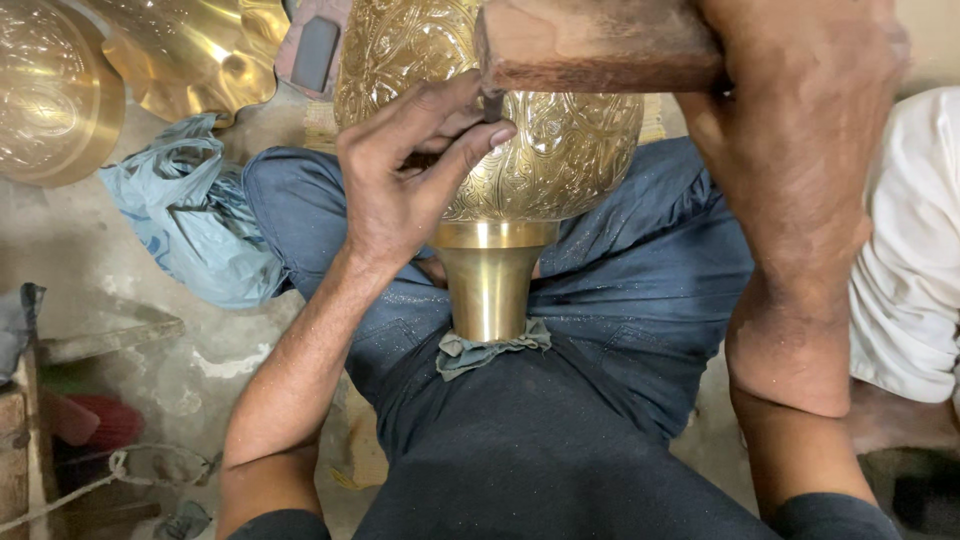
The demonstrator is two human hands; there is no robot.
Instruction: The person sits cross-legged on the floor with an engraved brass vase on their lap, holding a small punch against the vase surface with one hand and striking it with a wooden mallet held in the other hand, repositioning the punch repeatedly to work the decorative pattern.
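An engraved brass vase (pixel 560 150) lies across my lap, its plain neck (pixel 490 285) pointing toward my body and resting on a grey cloth (pixel 480 350). My left hand (pixel 400 180) pinches a small dark chisel (pixel 492 104) against the vase's patterned belly. My right hand (pixel 800 130) grips a wooden mallet (pixel 590 45), whose head sits right on top of the chisel.
Two other brass pieces, a round bowl (pixel 50 95) and a scalloped dish (pixel 195 55), lie at the upper left. A blue plastic bag (pixel 185 215) sits on the concrete floor by my left knee. White cloth (pixel 915 250) is at the right edge.
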